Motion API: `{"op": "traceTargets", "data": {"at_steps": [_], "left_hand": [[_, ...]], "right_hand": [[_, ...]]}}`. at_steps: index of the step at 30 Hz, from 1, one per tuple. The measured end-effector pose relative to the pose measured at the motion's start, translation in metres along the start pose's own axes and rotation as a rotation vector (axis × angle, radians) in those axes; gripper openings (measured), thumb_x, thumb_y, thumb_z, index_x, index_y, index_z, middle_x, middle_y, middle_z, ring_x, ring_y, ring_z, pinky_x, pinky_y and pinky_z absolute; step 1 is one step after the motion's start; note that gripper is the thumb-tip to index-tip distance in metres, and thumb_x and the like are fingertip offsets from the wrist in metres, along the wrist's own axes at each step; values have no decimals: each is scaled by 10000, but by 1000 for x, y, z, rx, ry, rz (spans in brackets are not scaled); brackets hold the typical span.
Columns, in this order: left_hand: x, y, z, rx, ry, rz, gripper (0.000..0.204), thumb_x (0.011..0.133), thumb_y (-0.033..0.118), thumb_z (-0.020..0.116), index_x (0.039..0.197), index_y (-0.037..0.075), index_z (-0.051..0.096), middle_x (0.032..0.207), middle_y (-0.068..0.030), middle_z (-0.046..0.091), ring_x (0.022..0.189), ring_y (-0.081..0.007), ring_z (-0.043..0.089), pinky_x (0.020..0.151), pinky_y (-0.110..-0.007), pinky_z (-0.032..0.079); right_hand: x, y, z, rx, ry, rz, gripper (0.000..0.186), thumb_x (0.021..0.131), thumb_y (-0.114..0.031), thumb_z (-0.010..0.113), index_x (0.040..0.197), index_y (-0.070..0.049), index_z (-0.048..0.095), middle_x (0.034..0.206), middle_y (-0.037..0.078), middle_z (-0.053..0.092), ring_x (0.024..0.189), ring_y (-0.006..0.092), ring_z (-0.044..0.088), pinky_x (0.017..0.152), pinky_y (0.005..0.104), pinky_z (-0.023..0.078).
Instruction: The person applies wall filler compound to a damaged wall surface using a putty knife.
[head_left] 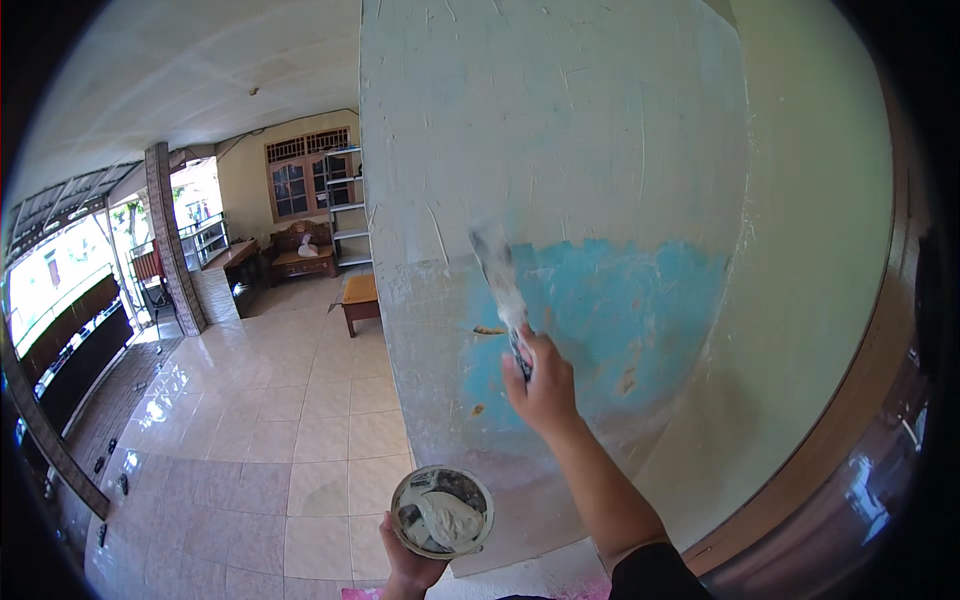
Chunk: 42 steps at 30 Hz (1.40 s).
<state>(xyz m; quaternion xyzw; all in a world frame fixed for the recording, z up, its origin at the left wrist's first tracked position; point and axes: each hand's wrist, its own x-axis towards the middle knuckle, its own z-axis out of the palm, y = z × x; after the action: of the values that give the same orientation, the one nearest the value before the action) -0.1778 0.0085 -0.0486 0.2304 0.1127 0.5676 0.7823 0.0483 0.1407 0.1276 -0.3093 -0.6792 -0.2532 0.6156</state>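
My right hand [540, 380] grips the handle of a putty knife [495, 270], whose blade is slightly blurred against the wall [550, 130] near the upper left edge of a turquoise patch [610, 320] with a few brownish gouges. The blade carries whitish filler. Low in the view, my left hand [410, 555] holds a round bowl [398, 500] from the side, partly hidden under it, with a mound of white paste [450, 518] inside.
The tiled floor [250, 400] stretches left to a pillar [165, 240] and dark gate [80, 330]. Farther back are a wooden bench [300, 260], a low table [360, 295] and a shelving rack [348, 230]. A pale green wall [820, 250] and wooden frame stand at right.
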Motion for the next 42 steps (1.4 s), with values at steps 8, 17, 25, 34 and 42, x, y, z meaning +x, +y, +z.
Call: {"op": "traceTargets", "data": {"at_steps": [8,17,25,34,42], "left_hand": [[0,-1,-2,10,-1,-20,867,869,736,444,1513,158,392,1517,-120,438,1378,-378,428,1075,-655,371],[-3,-3,1,38,1,-6,870,865,740,443,1507,154,401,1510,-119,447,1371,-377,437,1069,-654,377],[-8,-5,-5,-16,19,19,860,870,723,451,1508,149,397,1510,-121,447,1371,-376,439,1073,-643,382],[-6,-8,-1,-10,14,-46,860,863,718,463,1505,148,403,1507,-121,450,1368,-374,443,1080,-633,380],[-5,-17,-8,-70,-18,-84,864,860,710,490,1513,154,391,1520,-123,433,1373,-384,433,1070,-651,379]], "right_hand": [[-9,-16,13,-278,-286,84,478,891,-182,705,1326,-85,532,905,136,639,716,308,674,602,402,540],[22,-14,5,-170,-87,-97,494,859,-208,726,1321,-141,564,786,78,581,564,261,595,510,381,491],[-49,12,16,-222,-96,3,498,847,-226,741,1309,-146,572,815,83,611,580,266,596,519,405,482],[38,0,9,-181,-31,-50,486,873,-226,725,1320,-119,565,840,81,618,580,281,592,517,401,471],[-93,29,-13,-141,-127,166,493,887,-210,718,1332,-108,534,842,112,665,681,307,677,597,406,536]]}}
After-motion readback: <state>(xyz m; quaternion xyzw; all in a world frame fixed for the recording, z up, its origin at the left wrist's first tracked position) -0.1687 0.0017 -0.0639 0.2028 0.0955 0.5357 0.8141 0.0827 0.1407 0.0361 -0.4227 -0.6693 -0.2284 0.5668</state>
